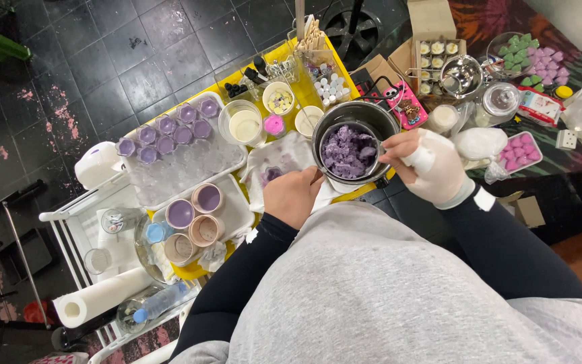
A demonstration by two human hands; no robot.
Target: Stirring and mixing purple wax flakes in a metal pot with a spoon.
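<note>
A small metal pot [372, 132] full of lumpy purple wax [347, 151] sits inside a larger dark pot [369, 111] on the yellow table [353, 194]. My left hand [292, 195], bare, is closed on a thin stick whose tip reaches the small pot's near rim. At the pot's right rim my right hand [426, 162], in a white glove, grips its side.
A white tray [170, 176] holds several small purple-filled jars [167, 134]. Nearer stand several pink and purple cups [194, 214]. A stained cloth [274, 165], cups of white liquid [244, 124], small bottles, a paper roll [99, 301], pink and green moulded pieces [532, 59].
</note>
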